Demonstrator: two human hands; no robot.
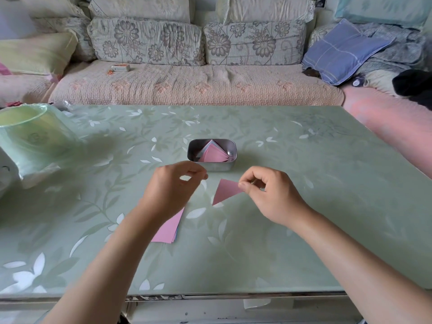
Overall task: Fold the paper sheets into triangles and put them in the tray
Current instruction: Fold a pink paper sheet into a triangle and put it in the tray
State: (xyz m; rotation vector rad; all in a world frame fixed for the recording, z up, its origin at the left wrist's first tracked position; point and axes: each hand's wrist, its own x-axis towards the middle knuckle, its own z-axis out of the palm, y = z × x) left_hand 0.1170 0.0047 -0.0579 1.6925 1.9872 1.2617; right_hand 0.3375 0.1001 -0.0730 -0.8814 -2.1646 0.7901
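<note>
My right hand (268, 195) pinches one corner of a pink folded paper triangle (225, 191) just above the table, in front of the metal tray (230, 163). The tray holds several folded triangles, pink on top (212, 154). My left hand (174, 185) hovers left of the triangle with loosely curled fingers and holds nothing. Under my left forearm lies a stack of flat pink sheets (168, 226), partly hidden by the arm.
The green floral table (304, 230) carries a green plastic-wrapped round container (32, 139) at the far left. A sofa with cushions (196, 85) runs along the table's far edge. A small box (120, 67) lies on the sofa seat.
</note>
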